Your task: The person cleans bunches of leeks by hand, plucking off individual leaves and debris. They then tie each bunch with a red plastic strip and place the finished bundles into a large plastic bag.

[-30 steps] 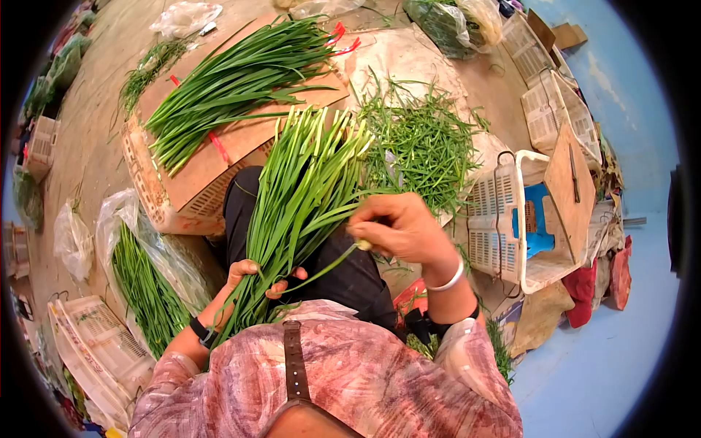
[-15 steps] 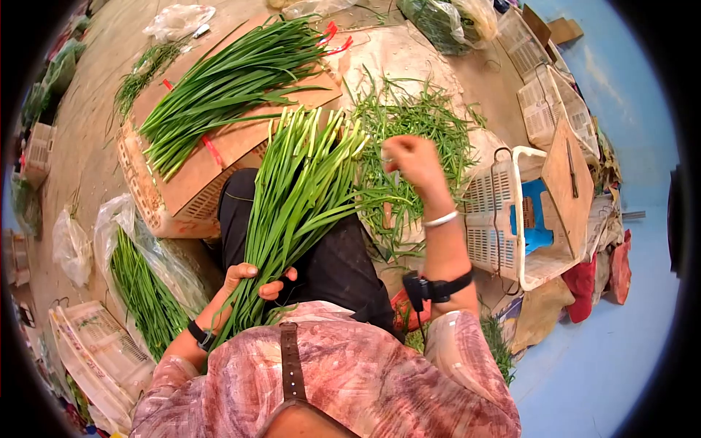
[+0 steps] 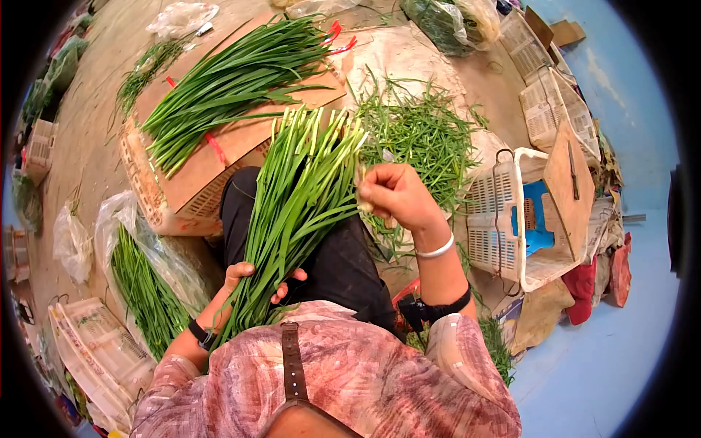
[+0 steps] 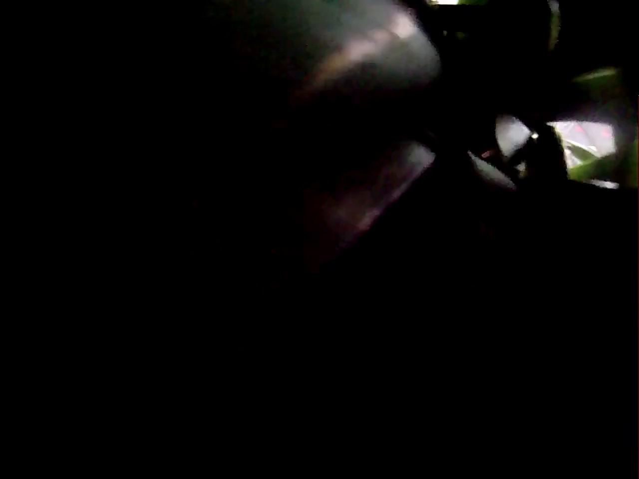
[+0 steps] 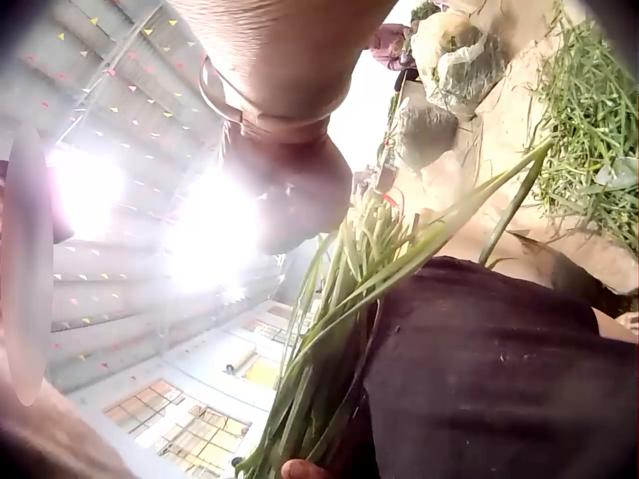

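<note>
My left hand [image 3: 241, 274] grips a bunch of garlic chives [image 3: 299, 190] by its leafy lower end, thumb on one side and fingertips on the other. The bunch lies across the dark trousers [image 3: 350, 255], with its pale cut ends pointing away from the body. At the right edge of the bunch is my right hand [image 3: 401, 197], its fingers curled and thumb against the forefinger. A thin pale strip shows at these fingertips. In the right wrist view, the right hand [image 5: 300, 195] overlaps the pale stem ends [image 5: 369, 235]. The left wrist view is almost wholly dark.
A larger pile of chives [image 3: 234, 87] lies on a board [image 3: 212, 179] over a crate. Loose trimmings [image 3: 420, 139] cover a pale sheet. Bagged chives [image 3: 146, 285] lie at left. A white crate [image 3: 491, 212] stands at right, near the blue wall [image 3: 621, 350].
My right hand first pinched a long leaf beside the bunch, then swung out over the trimmings and came back to the bunch's edge, without the leaf. The left hand kept its grip.
</note>
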`<state>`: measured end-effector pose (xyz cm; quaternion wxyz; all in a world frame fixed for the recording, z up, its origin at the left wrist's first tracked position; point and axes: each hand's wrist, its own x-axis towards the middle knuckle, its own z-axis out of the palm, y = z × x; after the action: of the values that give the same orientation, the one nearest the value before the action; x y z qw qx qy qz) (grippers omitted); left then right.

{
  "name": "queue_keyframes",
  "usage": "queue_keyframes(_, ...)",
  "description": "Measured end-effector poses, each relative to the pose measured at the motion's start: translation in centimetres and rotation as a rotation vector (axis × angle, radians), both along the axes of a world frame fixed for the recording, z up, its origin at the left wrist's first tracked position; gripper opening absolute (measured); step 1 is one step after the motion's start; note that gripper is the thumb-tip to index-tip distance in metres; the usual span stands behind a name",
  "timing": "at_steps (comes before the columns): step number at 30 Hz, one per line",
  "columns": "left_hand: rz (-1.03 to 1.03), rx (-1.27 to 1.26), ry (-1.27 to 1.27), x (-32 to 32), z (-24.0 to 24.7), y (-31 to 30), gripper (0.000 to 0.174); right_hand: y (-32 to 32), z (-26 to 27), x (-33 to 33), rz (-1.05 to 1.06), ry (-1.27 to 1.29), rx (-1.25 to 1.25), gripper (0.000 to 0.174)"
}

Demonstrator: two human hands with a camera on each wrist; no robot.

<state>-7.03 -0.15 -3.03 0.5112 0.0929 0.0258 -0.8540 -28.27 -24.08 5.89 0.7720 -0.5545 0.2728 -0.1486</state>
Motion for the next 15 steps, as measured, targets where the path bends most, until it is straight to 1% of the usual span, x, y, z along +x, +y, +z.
queue_keyframes(1,-0.002,-0.001,0.001,0.0,0.2,-0.1,0.083,-0.2,1.0,-0.3,-0.002,0.001,-0.001,0.012)
queue_keyframes(3,0.01,0.043,-0.063,-0.2,1.0,-0.1,0.084,-1.1,2.7,-1.9,0.01,-0.023,-0.166,0.011)
queue_keyframes(5,0.006,0.022,-0.035,-0.1,0.8,0.0,0.084,-4.8,1.0,-3.6,-0.28,-0.216,-0.196,0.014)
queue_keyframes(7,-0.002,-0.007,-0.006,0.1,0.3,0.1,0.085,-11.2,-0.9,-7.5,-0.303,-0.122,0.003,0.02)
queue_keyframes(9,-0.017,0.008,-0.019,0.4,-0.4,0.3,0.085,-12.9,-5.2,-5.6,-0.222,1.395,-1.0,0.027)
queue_keyframes(10,-0.022,0.008,0.001,0.5,-0.3,0.2,0.084,-11.9,-4.5,-4.6,-0.165,1.37,-1.032,0.036)
queue_keyframes(11,-0.021,0.01,0.001,0.4,-0.2,0.0,0.084,-12.2,-8.4,-4.7,-0.35,0.78,-1.109,0.046)
queue_keyframes(12,-0.039,0.006,0.014,0.4,-0.1,-0.2,0.078,-10.0,-6.6,-2.7,-0.301,0.535,-0.459,0.053)
queue_keyframes(13,-0.067,0.012,0.024,0.5,0.2,-0.1,0.073,-8.4,-6.4,-1.3,-0.22,0.387,-0.31,0.056)
queue_keyframes(14,-0.085,0.008,0.023,0.5,0.3,-0.3,0.069,-7.1,-6.2,-0.3,-0.161,0.279,-0.156,0.048)
queue_keyframes(15,-0.094,0.007,0.014,0.6,0.1,-0.4,0.069,-6.2,-6.1,0.6,-0.144,0.174,-0.053,0.032)
